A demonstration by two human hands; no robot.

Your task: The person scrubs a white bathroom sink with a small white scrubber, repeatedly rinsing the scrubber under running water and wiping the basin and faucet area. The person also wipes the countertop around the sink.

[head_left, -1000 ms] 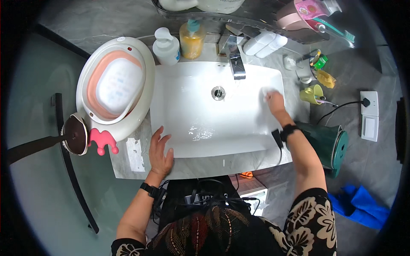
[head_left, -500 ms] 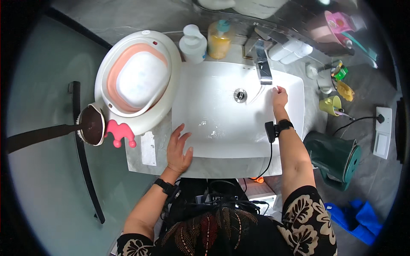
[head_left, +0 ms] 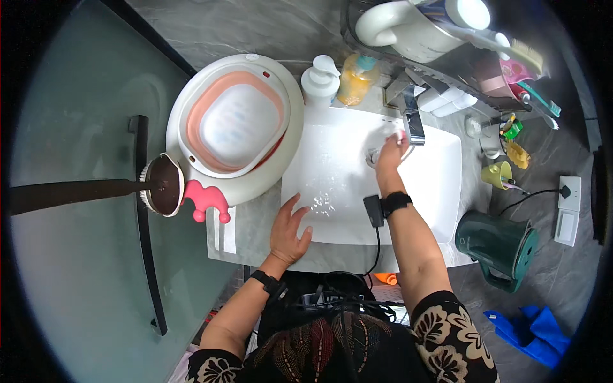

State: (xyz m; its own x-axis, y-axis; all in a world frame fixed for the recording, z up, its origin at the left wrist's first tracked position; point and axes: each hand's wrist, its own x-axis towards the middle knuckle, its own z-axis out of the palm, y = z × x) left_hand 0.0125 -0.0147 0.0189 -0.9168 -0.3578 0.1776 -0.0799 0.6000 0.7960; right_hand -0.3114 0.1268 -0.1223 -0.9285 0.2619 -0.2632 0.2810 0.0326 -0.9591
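Note:
My right hand (head_left: 391,156) is closed over the white sink (head_left: 348,220), beside the drain (head_left: 372,157) and just left of the dark faucet (head_left: 413,118). Between its fingertips shows a small white and pink thing (head_left: 400,136); its exact kind I cannot make out. Over the sink's front left edge, my left hand (head_left: 289,233) hovers with fingers apart and nothing in it. Water drops (head_left: 324,204) lie on the basin floor. A white pump bottle (head_left: 320,81) and a yellow soap bottle (head_left: 358,78) stand behind the sink.
Left of the sink, a pink and white basin (head_left: 236,121) rests on a larger white one. A dark-handled brush (head_left: 163,185) is near the glass door. At right are a green kettle (head_left: 495,246), a yellow cup (head_left: 496,174) and a socket (head_left: 568,207). Above, a shelf holds a white mug (head_left: 415,32).
My right hand has moved left from beside the faucet toward the drain, and the white and pink thing now shows in its fingers. My left hand stays open. The view has shifted.

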